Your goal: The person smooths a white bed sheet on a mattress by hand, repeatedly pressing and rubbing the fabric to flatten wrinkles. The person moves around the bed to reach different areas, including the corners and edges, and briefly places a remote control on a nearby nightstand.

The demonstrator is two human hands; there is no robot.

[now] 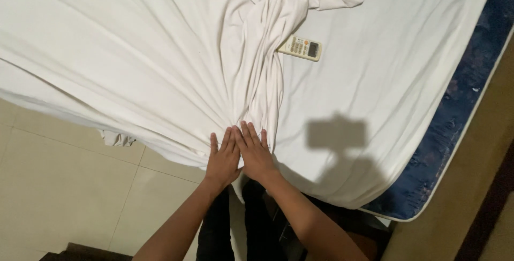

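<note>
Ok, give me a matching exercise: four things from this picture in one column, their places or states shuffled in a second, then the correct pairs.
Things:
1. remote control
2. left hand
3. white sheet
4. mattress

Places or states:
A. blue edge bared along the right side
B. pressed flat on the sheet beside the right hand
C. gathered into folds that run to the hands
D. lying on the bed beside the bunched cloth

Pairs: 1-D, 2-B, 3-C, 4-A
</note>
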